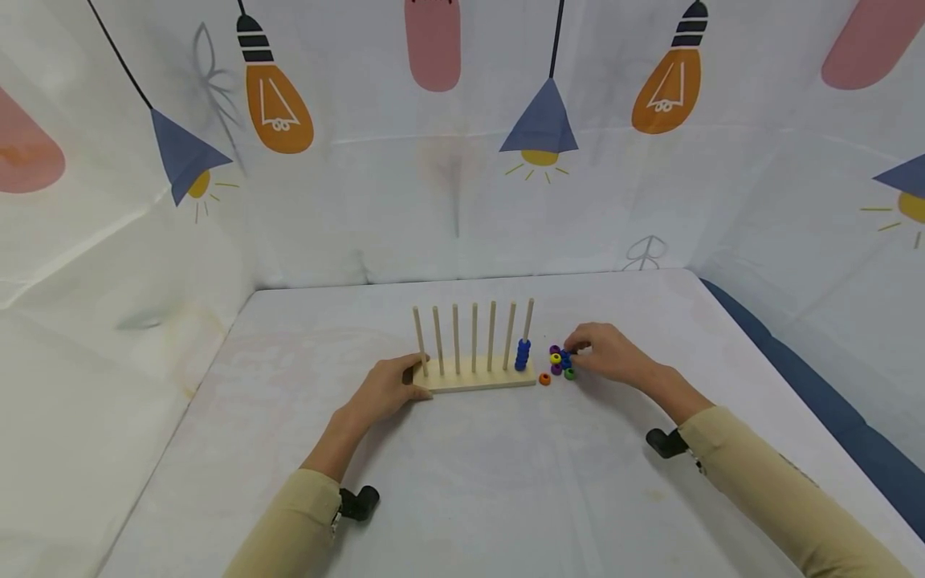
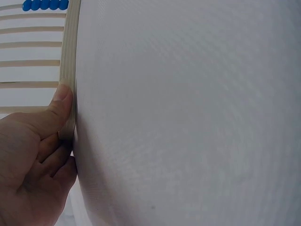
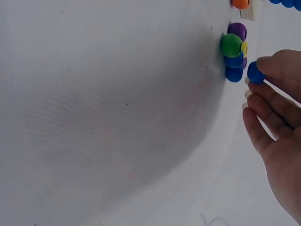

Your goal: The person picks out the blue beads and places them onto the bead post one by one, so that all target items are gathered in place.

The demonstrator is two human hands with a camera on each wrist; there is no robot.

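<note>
A pale wooden peg stand with a row of several upright pegs is on the white table. Its left end is gripped by my left hand, the thumb along the front of the base. Several blue beads are stacked on the rightmost peg. To the right of the stand, my right hand pinches a blue bead between thumb and fingertips. Just beside it lie loose beads: green, purple, yellow and blue.
An orange bead lies apart, near the stand's right end. Around the table hang white sheets printed with lamps and bulbs. Dark blue material runs along the right table edge.
</note>
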